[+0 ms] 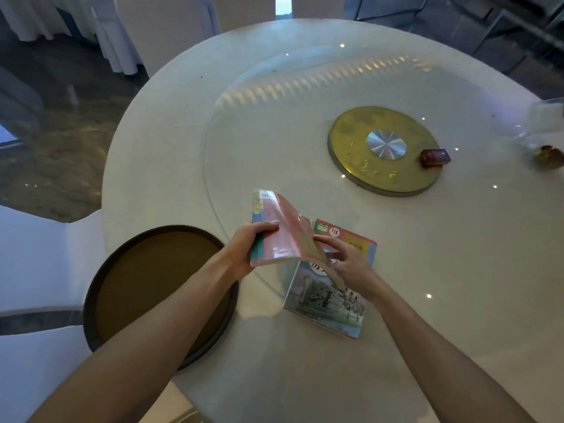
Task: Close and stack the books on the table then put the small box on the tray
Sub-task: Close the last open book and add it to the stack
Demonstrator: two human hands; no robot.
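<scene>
My left hand (244, 248) has its fingers clamped on the spine edge of the pink book (282, 236), held raised and bent above the counter (427, 254). My right hand (351, 261) has its fingers loosely spread, touching that book's drooping cover. Beneath lies the closed book (329, 306). The tray (100, 285) sits left of it; the small box (435, 157) lies well beyond, beside the gold disc (351, 148).

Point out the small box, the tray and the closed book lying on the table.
small box (435, 157): head view, top face.
tray (158, 279): head view, brown inner floor.
closed book (328, 306): head view, front cover.
</scene>
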